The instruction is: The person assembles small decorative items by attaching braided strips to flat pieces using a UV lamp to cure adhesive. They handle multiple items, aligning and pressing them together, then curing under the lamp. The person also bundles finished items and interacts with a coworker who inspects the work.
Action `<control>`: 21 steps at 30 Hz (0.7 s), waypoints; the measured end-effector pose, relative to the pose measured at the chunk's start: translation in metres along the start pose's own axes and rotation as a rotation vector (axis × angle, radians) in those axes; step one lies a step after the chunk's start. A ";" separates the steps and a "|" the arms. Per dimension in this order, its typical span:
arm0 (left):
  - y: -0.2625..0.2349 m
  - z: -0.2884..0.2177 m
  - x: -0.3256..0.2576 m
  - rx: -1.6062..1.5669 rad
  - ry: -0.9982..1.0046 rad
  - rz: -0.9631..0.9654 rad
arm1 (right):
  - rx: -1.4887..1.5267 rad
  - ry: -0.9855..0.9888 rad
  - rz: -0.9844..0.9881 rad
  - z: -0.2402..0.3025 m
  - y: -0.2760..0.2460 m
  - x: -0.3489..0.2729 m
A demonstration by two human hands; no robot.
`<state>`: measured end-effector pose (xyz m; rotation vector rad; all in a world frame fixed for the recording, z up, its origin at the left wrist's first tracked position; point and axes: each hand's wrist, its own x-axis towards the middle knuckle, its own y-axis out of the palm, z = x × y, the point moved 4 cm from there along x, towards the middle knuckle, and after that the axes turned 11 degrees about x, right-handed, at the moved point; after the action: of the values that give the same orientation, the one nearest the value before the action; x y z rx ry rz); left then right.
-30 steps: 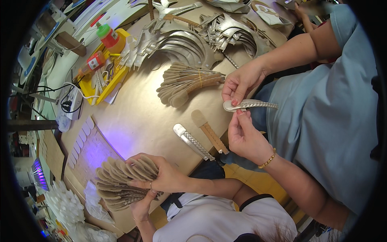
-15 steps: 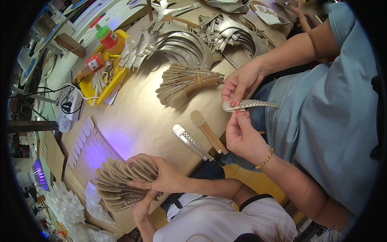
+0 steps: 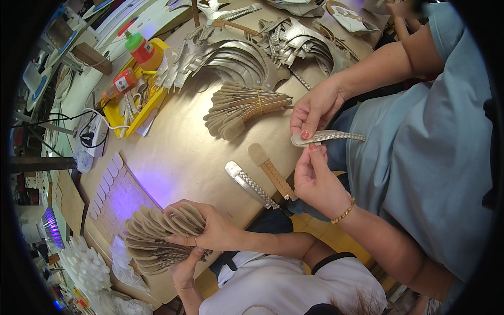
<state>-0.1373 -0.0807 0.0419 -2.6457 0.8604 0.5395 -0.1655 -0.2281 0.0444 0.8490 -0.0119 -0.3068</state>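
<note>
My right hand (image 3: 317, 113), the upper one in the picture, pinches the rounded end of a silver braided strap (image 3: 336, 136), its thumb lying on top. Below it, my left hand (image 3: 320, 176), with a gold bracelet at the wrist, grips the strap's lower edge between thumb and fingers. The braided tail reaches toward my blue shirt. On the table close by lie a silver strap (image 3: 247, 181) with its braid up and a strap (image 3: 270, 168) with its tan side up. A banded bundle of tan straps (image 3: 236, 107) rests above these.
Beside me, a co-worker's hands (image 3: 210, 231) hold a thick bunch of tan straps (image 3: 157, 236). Stacked silver cut pieces (image 3: 247, 58) cover the table's upper part. A yellow tray (image 3: 142, 128) holds bottles and tools. A board (image 3: 118, 184) with rounded tabs and clear plastic bags (image 3: 89, 262) lie farther left.
Both my hands and the silver braided strap have shifted very slightly right. Another person's hand at the upper right edge has moved. The co-worker's bunch looks unchanged.
</note>
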 end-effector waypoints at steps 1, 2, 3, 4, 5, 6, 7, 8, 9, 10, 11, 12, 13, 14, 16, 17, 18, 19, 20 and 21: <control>0.000 0.000 0.000 0.012 0.007 -0.002 | 0.008 -0.002 0.002 0.000 0.000 0.000; 0.000 0.000 0.000 0.006 -0.011 -0.008 | 0.009 0.018 0.006 -0.001 0.000 0.000; -0.001 0.000 -0.001 0.001 -0.015 -0.012 | 0.009 0.038 0.010 -0.001 0.000 0.000; -0.001 0.001 -0.001 -0.004 -0.019 -0.015 | -0.002 0.051 0.013 -0.001 0.000 0.000; -0.001 0.001 -0.001 -0.002 -0.030 -0.016 | 0.006 0.056 0.015 -0.001 0.000 0.000; -0.002 0.002 -0.001 0.000 -0.042 -0.016 | 0.004 0.055 0.016 0.000 0.000 0.000; -0.002 0.002 -0.001 0.002 -0.053 -0.017 | -0.009 0.046 0.020 0.001 0.000 0.000; -0.002 0.002 0.000 0.000 -0.036 -0.011 | -0.004 0.051 0.017 0.001 0.000 0.000; -0.001 0.001 0.000 -0.002 -0.018 -0.005 | -0.010 0.049 0.016 0.001 0.000 0.000; 0.000 -0.001 0.000 -0.008 0.016 0.002 | -0.025 0.034 0.017 0.002 0.000 0.000; 0.000 0.000 0.000 -0.017 -0.003 -0.005 | -0.019 0.038 0.016 0.001 0.000 0.000; 0.000 0.000 -0.001 -0.031 -0.005 -0.011 | -0.021 0.030 0.015 0.001 0.000 0.000; 0.001 0.000 -0.001 -0.045 -0.007 -0.018 | -0.029 0.014 0.016 0.002 0.000 0.000; 0.001 0.000 -0.001 -0.046 -0.006 -0.025 | -0.011 0.021 0.015 0.001 0.001 0.000; 0.000 0.000 -0.002 -0.048 -0.004 -0.041 | 0.012 0.020 0.015 0.001 0.001 0.000; 0.000 0.001 -0.002 -0.038 -0.011 -0.037 | 0.013 0.023 0.016 0.001 0.001 0.000; -0.001 0.001 -0.002 -0.029 -0.017 -0.033 | 0.014 0.025 0.018 0.000 0.001 0.000; -0.001 0.001 -0.002 -0.022 -0.015 -0.032 | 0.009 0.027 0.018 0.000 0.001 0.000; -0.002 0.002 -0.002 -0.018 -0.026 -0.039 | 0.013 0.030 0.020 0.000 0.001 0.000; -0.002 0.003 -0.002 -0.017 -0.029 -0.048 | 0.010 0.032 0.021 0.000 0.001 0.000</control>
<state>-0.1382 -0.0767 0.0406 -2.6594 0.7857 0.5737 -0.1656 -0.2278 0.0452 0.8634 0.0072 -0.2740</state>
